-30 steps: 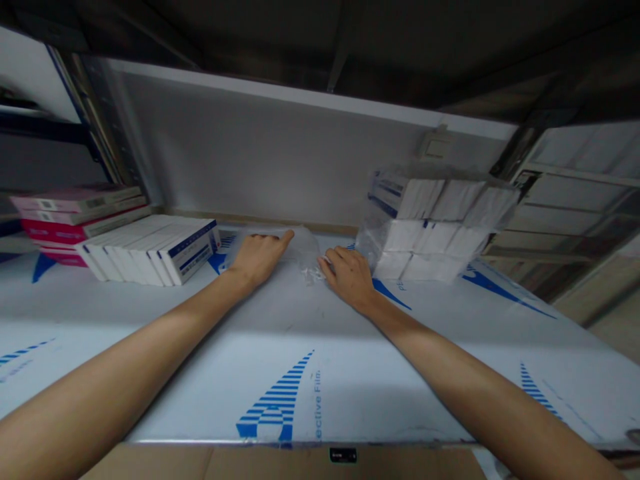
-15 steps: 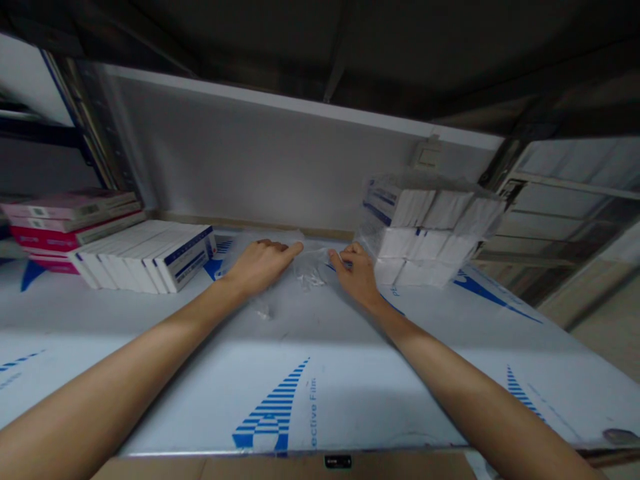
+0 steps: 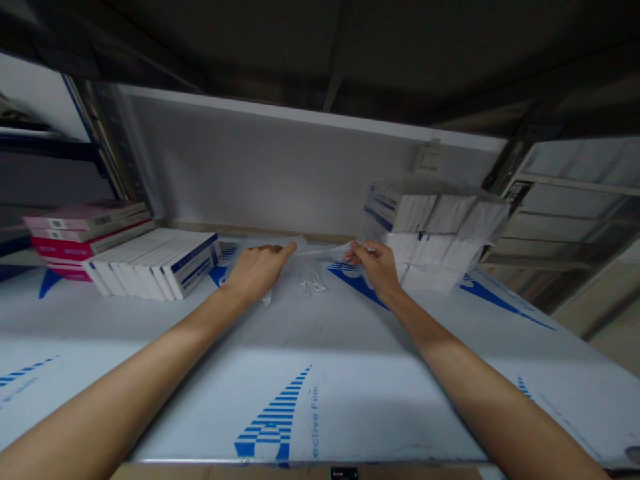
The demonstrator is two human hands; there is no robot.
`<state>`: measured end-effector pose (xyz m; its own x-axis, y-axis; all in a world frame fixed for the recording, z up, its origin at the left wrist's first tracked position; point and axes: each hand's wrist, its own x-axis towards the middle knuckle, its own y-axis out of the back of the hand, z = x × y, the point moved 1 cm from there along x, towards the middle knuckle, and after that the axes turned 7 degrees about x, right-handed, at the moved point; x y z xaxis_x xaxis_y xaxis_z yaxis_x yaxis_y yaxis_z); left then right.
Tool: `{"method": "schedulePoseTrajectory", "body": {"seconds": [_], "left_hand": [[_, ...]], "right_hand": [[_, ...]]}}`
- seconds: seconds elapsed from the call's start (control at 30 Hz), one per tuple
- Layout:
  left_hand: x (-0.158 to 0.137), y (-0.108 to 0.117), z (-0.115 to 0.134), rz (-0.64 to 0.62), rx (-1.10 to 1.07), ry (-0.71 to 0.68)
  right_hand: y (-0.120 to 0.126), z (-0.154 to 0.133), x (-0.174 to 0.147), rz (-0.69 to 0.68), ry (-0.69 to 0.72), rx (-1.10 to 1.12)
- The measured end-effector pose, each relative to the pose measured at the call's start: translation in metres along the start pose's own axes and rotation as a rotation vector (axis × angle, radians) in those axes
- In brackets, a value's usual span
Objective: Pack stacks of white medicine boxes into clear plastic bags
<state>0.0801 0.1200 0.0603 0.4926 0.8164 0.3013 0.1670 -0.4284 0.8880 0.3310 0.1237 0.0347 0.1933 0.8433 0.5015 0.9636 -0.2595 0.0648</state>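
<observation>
A clear plastic bag [image 3: 325,252] stretches between my two hands above the film-covered shelf [image 3: 350,380]. My left hand [image 3: 260,268] is closed on the bag's left part, thumb pointing right. Its other fingers are partly hidden. The bag's right edge is pinched between the thumb and fingers of my right hand [image 3: 376,263]. A crumpled piece of clear plastic [image 3: 311,283] lies below the stretched part. Just right of my right hand stands a stack of plastic-wrapped white boxes [image 3: 440,230].
A row of white and blue boxes [image 3: 155,263] stands to the left, beside a pile of pink and red boxes [image 3: 87,237]. Overhead is a dark upper shelf [image 3: 325,60]; a metal upright [image 3: 107,147] stands at left. A wall switch [image 3: 430,160] is on the back wall.
My right hand has moved to the right, pulling the plastic bag into a taut strip. My left hand has stayed almost in place. The whole view has shifted slightly.
</observation>
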Motion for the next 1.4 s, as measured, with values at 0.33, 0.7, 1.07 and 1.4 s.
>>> {"method": "schedulePoseTrajectory", "body": {"seconds": [0.33,0.7,1.07,1.4], "left_hand": [[-0.001,-0.004,-0.001,0.019,-0.048,-0.029],[-0.003,-0.003,0.006,0.069,-0.205,-0.111],[-0.002,-0.003,0.007,0.094,0.021,-0.07],[-0.005,-0.004,0.008,-0.012,-0.071,0.094]], "right_hand": [[0.011,-0.006,-0.003,-0.227,-0.081,0.094],[0.008,-0.003,0.0,-0.182,0.032,-0.096],[0.013,-0.019,-0.017,-0.485,0.615,-1.019],[0.007,-0.012,-0.017,-0.415,0.596,-0.878]]}}
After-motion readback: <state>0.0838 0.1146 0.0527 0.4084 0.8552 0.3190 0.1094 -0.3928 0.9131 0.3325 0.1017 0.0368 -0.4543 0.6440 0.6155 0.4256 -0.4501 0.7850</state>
